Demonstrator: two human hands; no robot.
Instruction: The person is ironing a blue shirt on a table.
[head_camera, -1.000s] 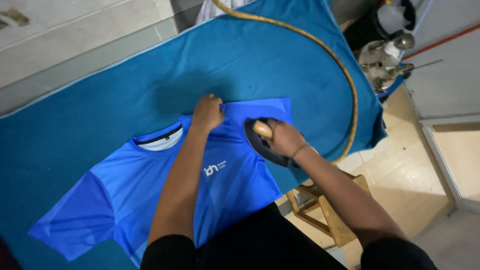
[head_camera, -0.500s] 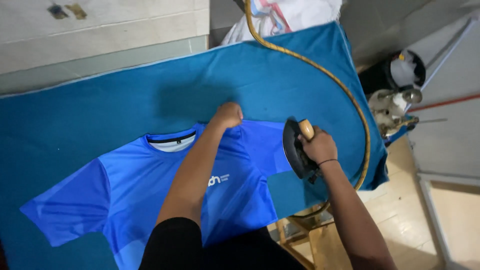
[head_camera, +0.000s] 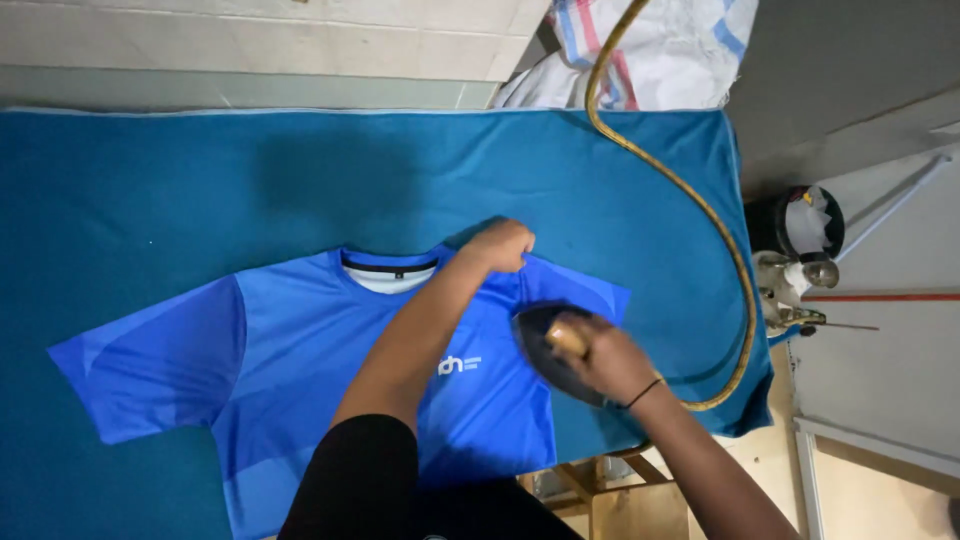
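Note:
A blue short-sleeved shirt (head_camera: 300, 350) with a black collar and a small white chest print lies flat, front up, on a teal-covered ironing table (head_camera: 200, 180). My left hand (head_camera: 497, 246) reaches across the shirt and pinches the fabric at its right shoulder. My right hand (head_camera: 600, 360) grips the wooden handle of a dark steam iron (head_camera: 545, 350), whose soleplate rests on the shirt's right side below that shoulder.
A yellow hose (head_camera: 690, 190) runs from the iron in a loop over the table's right end and up past a striped white sack (head_camera: 660, 50). A metal steam fitting (head_camera: 800, 280) stands off the right edge. A wooden stool (head_camera: 590, 490) sits under the table's near edge.
The iron has slid left, from the shirt's right edge onto its chest beside the right sleeve. My left hand still holds the shoulder. The view has shifted so the shirt sits more centrally.

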